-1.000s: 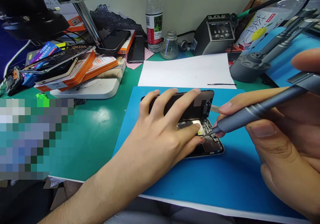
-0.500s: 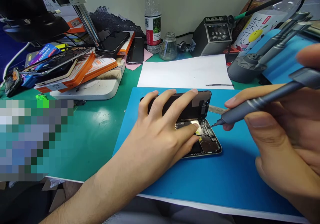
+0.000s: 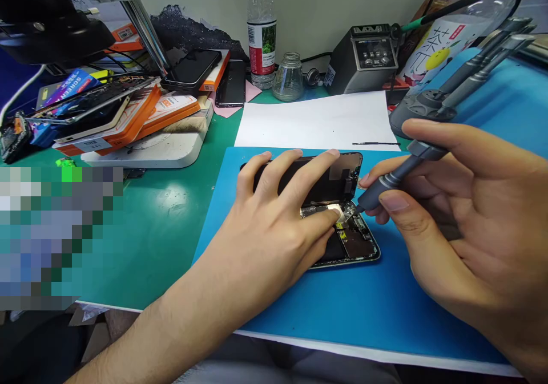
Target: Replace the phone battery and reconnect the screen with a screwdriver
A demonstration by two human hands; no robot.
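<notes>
An opened phone point(image 3: 355, 247) lies on the blue mat point(image 3: 363, 310), its dark screen panel point(image 3: 319, 178) folded back beside the body. My left hand point(image 3: 274, 230) lies flat over the phone with fingers spread, the index fingertip pressing a small pale part inside. My right hand point(image 3: 462, 224) is closed on a grey precision screwdriver point(image 3: 391, 181). The screwdriver's tip touches the phone's inner boards just beside my left fingertip.
A white sheet point(image 3: 317, 121) with a thin dark strip lies behind the mat. Stacked phones and orange boxes point(image 3: 128, 110) fill the left. A bottle point(image 3: 262, 30), small glass jar point(image 3: 289, 79), soldering station point(image 3: 363, 56) and a grey tool stand point(image 3: 428, 107) stand behind.
My right hand has swung in closer and steeper, bringing the screwdriver tip from the phone's right edge onto the boards near my left fingertip. My left hand has stayed put.
</notes>
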